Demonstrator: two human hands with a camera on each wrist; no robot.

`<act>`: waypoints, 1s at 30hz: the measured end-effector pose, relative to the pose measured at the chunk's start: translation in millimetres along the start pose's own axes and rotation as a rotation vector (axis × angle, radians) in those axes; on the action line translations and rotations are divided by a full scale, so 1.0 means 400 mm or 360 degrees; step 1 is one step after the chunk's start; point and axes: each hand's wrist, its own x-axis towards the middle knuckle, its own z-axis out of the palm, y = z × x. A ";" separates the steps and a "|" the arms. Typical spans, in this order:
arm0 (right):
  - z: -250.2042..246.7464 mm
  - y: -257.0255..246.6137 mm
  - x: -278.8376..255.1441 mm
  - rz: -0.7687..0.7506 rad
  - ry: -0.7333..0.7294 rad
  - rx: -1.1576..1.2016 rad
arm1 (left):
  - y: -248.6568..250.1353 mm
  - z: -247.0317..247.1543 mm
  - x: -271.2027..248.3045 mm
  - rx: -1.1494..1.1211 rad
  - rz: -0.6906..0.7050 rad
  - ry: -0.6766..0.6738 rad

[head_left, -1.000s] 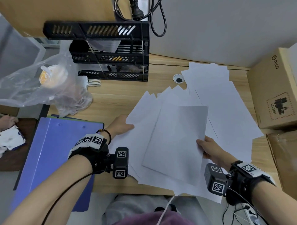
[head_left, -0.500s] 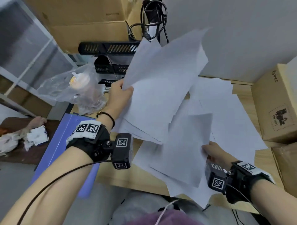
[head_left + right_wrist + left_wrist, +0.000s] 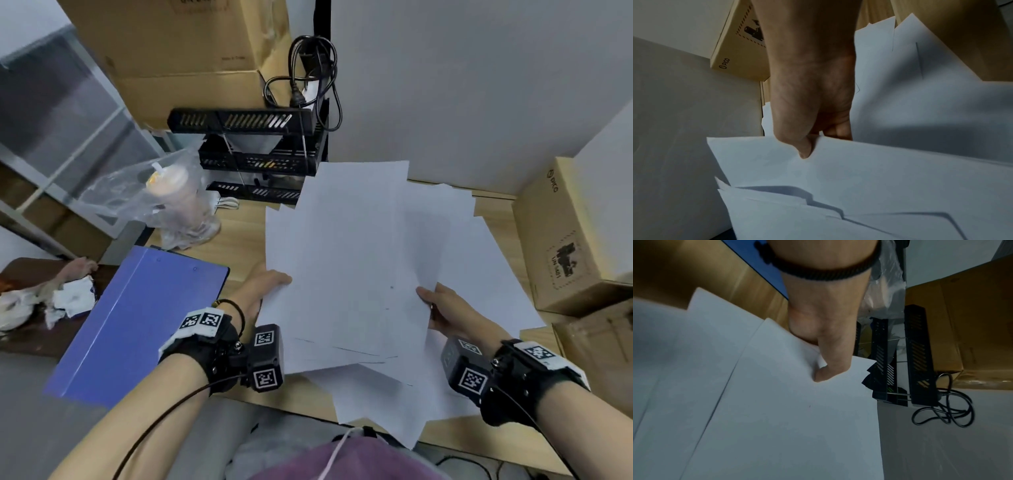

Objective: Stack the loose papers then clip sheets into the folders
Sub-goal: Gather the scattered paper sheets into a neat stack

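Note:
A bundle of white sheets [image 3: 346,267] is held above the wooden desk [image 3: 239,233], roughly gathered with uneven edges. My left hand [image 3: 265,286] pinches its left edge, thumb on top; in the left wrist view the thumb [image 3: 824,373] presses on the sheets [image 3: 777,418]. My right hand [image 3: 442,308] pinches the right edge, and the right wrist view shows its thumb [image 3: 803,149] on the top sheet [image 3: 869,178]. More loose sheets [image 3: 479,274] lie spread on the desk under and to the right. A blue folder [image 3: 137,322] lies shut at the desk's left.
A black stacked letter tray [image 3: 260,157] with a coiled cable [image 3: 308,82] stands at the back. A plastic bag holding a drink cup [image 3: 168,195] sits back left. Cardboard boxes [image 3: 565,236] line the right side. Crumpled tissues [image 3: 68,298] lie on a low surface at the far left.
My left hand, which had lifted a fan of sheets high, has brought them down over the sheet in my right hand. Both hands now hold one bundle.

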 end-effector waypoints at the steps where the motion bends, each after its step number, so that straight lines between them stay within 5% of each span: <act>1: -0.001 0.000 0.000 0.0006 -0.0034 0.0000 | -0.008 0.006 -0.004 0.0002 0.0015 -0.0031; 7: 0.042 -0.023 -0.005 -0.0105 -0.0223 -0.0192 | -0.002 0.034 -0.028 0.0109 0.0182 -0.0189; 13: 0.074 -0.103 -0.011 -0.0316 -0.0272 0.0173 | 0.013 0.043 -0.012 0.0048 0.0325 0.0043; 21: 0.129 -0.185 -0.018 -0.0756 -0.0245 -0.0092 | 0.102 0.033 -0.012 -0.0035 0.0725 0.0360; 30: 0.168 -0.103 -0.001 -0.0561 -0.0287 -0.0365 | 0.042 -0.021 -0.001 0.0110 0.0541 -0.0013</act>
